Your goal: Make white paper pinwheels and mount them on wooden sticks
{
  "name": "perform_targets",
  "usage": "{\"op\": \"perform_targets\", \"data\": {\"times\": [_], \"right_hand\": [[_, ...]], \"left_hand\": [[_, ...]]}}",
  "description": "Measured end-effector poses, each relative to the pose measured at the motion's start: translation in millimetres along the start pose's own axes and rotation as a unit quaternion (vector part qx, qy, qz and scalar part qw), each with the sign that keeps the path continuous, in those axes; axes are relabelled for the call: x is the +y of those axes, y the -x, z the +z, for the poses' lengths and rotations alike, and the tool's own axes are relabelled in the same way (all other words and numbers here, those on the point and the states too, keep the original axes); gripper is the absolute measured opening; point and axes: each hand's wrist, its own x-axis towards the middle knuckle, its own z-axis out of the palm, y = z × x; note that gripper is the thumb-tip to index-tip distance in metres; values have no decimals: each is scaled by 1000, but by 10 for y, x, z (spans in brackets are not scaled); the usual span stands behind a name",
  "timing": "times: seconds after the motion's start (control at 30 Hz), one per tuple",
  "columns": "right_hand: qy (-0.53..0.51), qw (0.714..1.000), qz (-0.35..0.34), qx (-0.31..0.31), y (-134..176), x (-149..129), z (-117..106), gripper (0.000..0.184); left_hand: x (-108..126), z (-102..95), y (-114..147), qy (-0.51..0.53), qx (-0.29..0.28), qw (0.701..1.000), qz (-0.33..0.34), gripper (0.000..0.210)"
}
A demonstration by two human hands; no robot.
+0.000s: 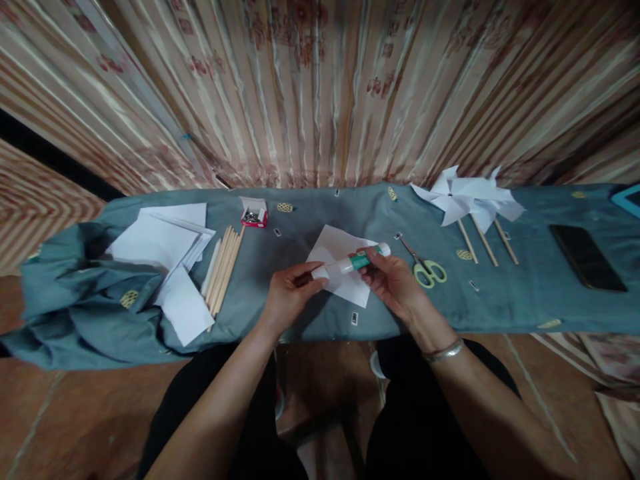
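My right hand [393, 280] is closed around a green and white glue stick [364, 259], tilted with its pale end pointing left. My left hand [295, 290] pinches a small white piece [320, 273] close to that end; whether it is the cap or a bit of paper I cannot tell. Beneath both hands lies a square white sheet of paper [353, 291] on the cloth. Green-handled scissors [427, 272] rest just right of my right hand, blades pointing away from me.
A grey-green cloth [273, 300] covers the narrow table. Leftward are white papers [155, 240], wooden sticks [226, 270] and a small red box [254, 213] of metal bits. Paper pinwheels [453, 195] and a phone [587, 257] lie right. A curtain [320, 93] hangs behind.
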Motion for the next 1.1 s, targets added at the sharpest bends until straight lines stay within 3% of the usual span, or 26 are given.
{"op": "perform_targets", "data": {"times": [0.1, 0.27, 0.33, 0.43, 0.63, 0.7, 0.77, 0.9, 1.1], "right_hand": [[-68, 997, 44, 8, -47, -50, -61, 36], [-148, 984, 103, -8, -85, -74, -124, 31], [-125, 988, 91, 2, -85, -81, -119, 34], [-56, 997, 28, 42, -81, -108, -111, 38], [90, 986, -93, 105, -103, -117, -153, 34], [136, 978, -114, 108, -127, -90, -165, 35], [173, 972, -122, 102, -158, -59, -167, 36], [218, 961, -136, 106, -228, -5, -157, 37], [259, 950, -144, 101, -312, 42, -147, 39]], "left_hand": [[2, -215, -104, -135, 53, 987, 69, 38], [-99, -518, -331, -430, 95, 879, 184, 37], [-163, -551, -406, -487, 91, 845, 200, 41], [-220, -527, -462, -525, 83, 818, 221, 47], [-179, -325, -397, -506, 123, 799, 302, 54], [-173, -186, -331, -475, 89, 800, 357, 48], [-181, -22, -251, -461, 7, 798, 388, 42], [-211, 251, -133, -470, -93, 802, 357, 33], [-239, 347, -144, -505, -122, 806, 284, 43]]}}
